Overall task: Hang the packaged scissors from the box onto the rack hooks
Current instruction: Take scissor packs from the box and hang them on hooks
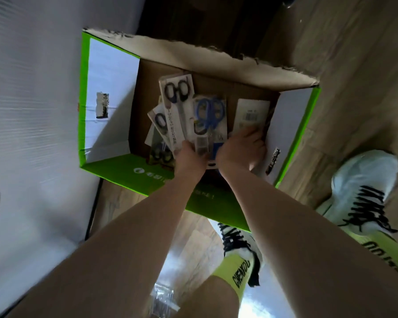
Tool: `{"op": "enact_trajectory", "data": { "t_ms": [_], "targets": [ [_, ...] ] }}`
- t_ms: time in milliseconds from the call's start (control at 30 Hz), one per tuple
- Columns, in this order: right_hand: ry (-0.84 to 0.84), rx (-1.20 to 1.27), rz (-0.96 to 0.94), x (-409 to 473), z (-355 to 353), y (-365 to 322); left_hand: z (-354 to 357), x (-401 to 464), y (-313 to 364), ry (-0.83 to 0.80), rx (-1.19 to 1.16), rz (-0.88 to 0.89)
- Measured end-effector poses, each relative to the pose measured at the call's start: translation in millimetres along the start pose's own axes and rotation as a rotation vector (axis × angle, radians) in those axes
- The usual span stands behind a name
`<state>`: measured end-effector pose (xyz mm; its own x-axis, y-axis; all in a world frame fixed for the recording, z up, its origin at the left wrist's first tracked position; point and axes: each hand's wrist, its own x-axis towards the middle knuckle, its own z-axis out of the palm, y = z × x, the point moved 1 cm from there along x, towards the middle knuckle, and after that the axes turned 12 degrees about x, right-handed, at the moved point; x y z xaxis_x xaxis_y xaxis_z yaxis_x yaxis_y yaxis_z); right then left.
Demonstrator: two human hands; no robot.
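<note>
Head view looks down into a green box [129, 173] on the wooden floor [345, 65], in the middle of the frame. The left hand [189, 157] has its grip curled round a fan of scissors packs [182, 111]. The right hand [241, 150] seems to pinch the white pack [251, 113] lying back-up, just right of the fan. So many packs in one grip look slippery; one could slide out and drop back into the box as they are lifted. No rack shows here.
</note>
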<state>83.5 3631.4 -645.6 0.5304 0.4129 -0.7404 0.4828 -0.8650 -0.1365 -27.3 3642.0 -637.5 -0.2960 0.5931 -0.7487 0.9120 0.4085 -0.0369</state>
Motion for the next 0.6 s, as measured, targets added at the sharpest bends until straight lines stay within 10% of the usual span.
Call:
{"op": "enact_trajectory", "data": {
  "t_ms": [200,400,600],
  "targets": [
    [0.078,0.092,-0.061,-3,-5,3,0,-16,-8,-0.046,-0.137,-0.039],
    [-0.348,0.800,0.116,-34,-59,30,-33,-59,-9,-0.052,-0.391,-0.086],
    [-0.442,0.823,0.044,-92,-143,42,-67,-136,3,-0.007,-0.525,-0.200]
  ]
}}
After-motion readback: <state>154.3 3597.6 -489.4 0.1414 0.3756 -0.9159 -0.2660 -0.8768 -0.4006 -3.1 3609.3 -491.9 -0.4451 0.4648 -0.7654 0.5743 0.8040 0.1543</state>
